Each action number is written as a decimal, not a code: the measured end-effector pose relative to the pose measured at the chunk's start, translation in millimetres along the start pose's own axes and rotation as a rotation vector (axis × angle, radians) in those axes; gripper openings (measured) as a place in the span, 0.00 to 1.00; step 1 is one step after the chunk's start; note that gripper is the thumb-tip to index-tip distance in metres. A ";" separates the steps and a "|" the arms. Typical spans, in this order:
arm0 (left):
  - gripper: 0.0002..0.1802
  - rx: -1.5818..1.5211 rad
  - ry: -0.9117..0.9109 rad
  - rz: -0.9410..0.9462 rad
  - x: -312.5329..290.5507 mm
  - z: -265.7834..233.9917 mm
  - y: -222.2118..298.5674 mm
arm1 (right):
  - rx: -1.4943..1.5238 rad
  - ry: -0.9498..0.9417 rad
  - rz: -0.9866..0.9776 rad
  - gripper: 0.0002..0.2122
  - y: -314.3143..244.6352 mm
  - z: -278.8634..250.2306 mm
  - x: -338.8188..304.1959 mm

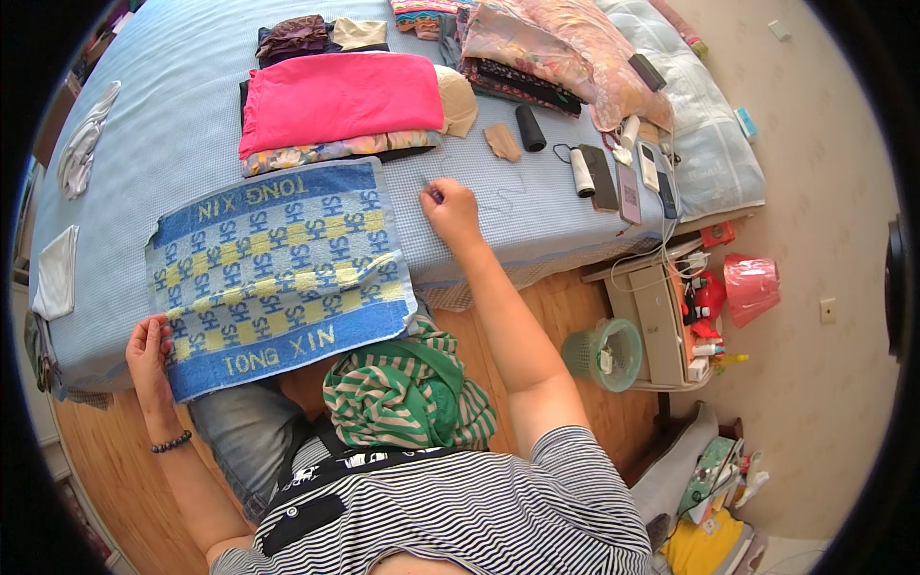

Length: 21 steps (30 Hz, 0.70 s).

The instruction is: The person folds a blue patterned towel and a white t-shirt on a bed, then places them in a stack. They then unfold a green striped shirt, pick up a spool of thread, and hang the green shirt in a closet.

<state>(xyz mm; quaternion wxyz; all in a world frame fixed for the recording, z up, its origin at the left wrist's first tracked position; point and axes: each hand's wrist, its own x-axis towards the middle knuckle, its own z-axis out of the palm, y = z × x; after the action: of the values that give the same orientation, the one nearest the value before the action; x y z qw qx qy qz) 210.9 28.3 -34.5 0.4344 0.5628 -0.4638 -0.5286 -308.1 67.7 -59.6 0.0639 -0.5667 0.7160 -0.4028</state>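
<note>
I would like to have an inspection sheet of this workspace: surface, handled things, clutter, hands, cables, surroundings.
Surface: bed with light blue cover.
Handled things: blue-and-yellow towel, spread out at the bed's near edge.
Clutter: folded pink cloth, black cylinder, phone.
Hands: left hand grips the towel's left edge; right hand is curled beyond its right side, contents unclear.
Cables: white cable hangs off the bed's right side.
Surroundings: green wastebasket on wooden floor.
</note>
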 end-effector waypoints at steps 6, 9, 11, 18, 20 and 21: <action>0.09 -0.010 0.020 0.013 -3.6 2.2 1.7 | 0.157 -0.009 0.122 0.08 -2.1 2.4 9.0; 0.08 0.013 0.017 0.019 -3.7 2.6 1.1 | -0.056 -0.001 -0.062 0.08 -3.0 6.8 8.8; 0.08 0.021 0.014 0.026 -3.8 6.6 2.7 | -0.214 0.000 -0.160 0.08 -3.6 13.2 8.0; 0.09 -0.017 0.047 0.023 -7.8 -2.0 5.1 | 0.615 0.108 0.331 0.04 12.9 -39.9 -12.5; 0.09 -0.012 0.050 0.026 -4.6 -8.7 2.2 | 0.824 0.202 0.474 0.03 26.8 -77.5 -40.9; 0.09 -0.030 0.041 0.023 -2.2 -11.4 0.4 | 0.844 0.286 0.510 0.03 38.4 -94.9 -57.3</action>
<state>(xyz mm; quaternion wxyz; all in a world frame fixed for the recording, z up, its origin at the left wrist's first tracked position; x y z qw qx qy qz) 222.2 30.3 -33.0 0.4582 0.5617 -0.4532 -0.5188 -369.3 166.3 -42.1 0.2848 -0.2383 0.6081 -0.7016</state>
